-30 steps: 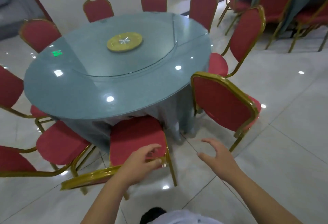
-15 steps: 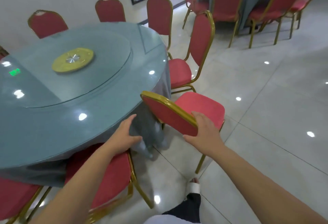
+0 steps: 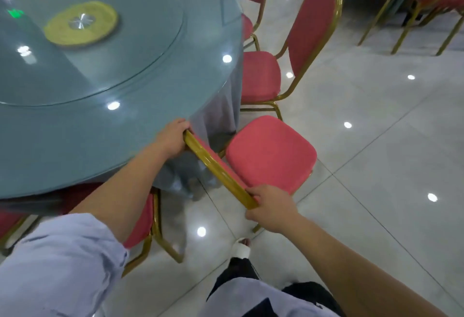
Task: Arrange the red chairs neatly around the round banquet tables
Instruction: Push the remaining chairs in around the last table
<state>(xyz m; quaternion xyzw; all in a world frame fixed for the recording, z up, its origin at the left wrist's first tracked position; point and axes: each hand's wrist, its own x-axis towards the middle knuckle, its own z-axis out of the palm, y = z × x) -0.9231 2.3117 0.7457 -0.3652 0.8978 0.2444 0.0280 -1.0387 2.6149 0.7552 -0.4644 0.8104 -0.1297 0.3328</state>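
**Both hands on the chair back**

Right now the left hand (image 3: 172, 138) curls its grip round the far end of the gold top rail of a red chair (image 3: 270, 154), close against the rim of the round surface (image 3: 150, 120). The right hand (image 3: 272, 210) has its grip wrapped round the near end of the same rail, thumb on top. That chair stands on the pale tiled floor (image 3: 376, 166) just beside the round surface, its seat turned away from the person and its back angled toward the grey-blue tablecloth (image 3: 218, 115) that hangs from the edge.

A second red chair (image 3: 261, 78) stands just beyond it, seat near the cloth, tall back upright on the outer side. Another chair (image 3: 140, 221) sits partly tucked under the near edge, below the left forearm. Further chair backs show at the top of the view, and more red chairs ring another covered table at the upper right.

On the glass top lies a large glass turntable (image 3: 125, 47) with a yellow round hub (image 3: 81, 22) at its middle. Ceiling lights reflect as white spots on the glass and the floor. A light-blue sleeve (image 3: 57, 266) covers the left upper arm, and one foot (image 3: 242, 245) in a pale shoe shows on the floor below the chair.
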